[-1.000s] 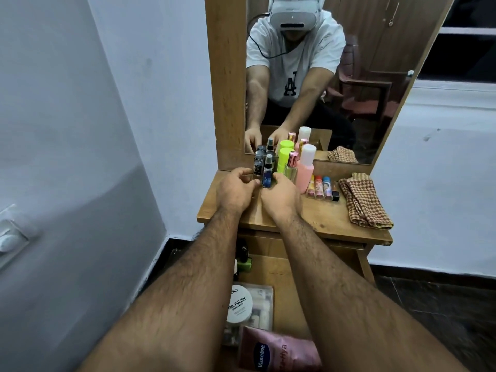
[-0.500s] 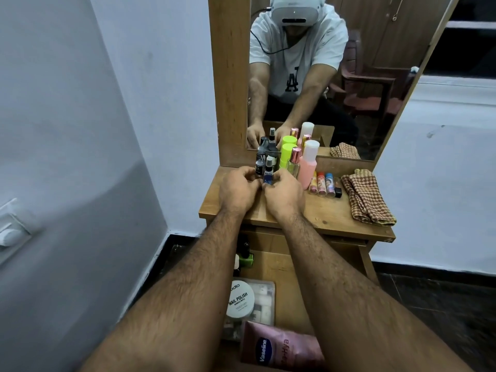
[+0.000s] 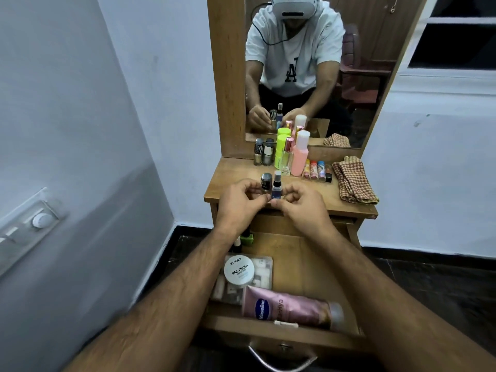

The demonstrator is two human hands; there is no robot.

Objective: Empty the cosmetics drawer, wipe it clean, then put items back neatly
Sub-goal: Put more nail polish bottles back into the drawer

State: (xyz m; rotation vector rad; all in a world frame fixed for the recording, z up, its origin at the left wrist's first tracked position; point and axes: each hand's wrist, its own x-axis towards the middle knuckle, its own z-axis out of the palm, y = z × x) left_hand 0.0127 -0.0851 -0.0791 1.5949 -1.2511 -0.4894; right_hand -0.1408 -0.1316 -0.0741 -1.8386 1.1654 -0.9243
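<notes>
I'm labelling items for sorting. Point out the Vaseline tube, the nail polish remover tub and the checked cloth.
Vaseline tube (image 3: pixel 290 307): head view, on its pink body.
Nail polish remover tub (image 3: pixel 239 269): head view, on its white lid.
Checked cloth (image 3: pixel 353 181): head view, on its folded middle.

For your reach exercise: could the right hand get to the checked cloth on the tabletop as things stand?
Probably yes. The cloth lies on the right hand's own side with bare tabletop between them, but that hand pinches a small blue bottle and would need to free itself first.
</notes>
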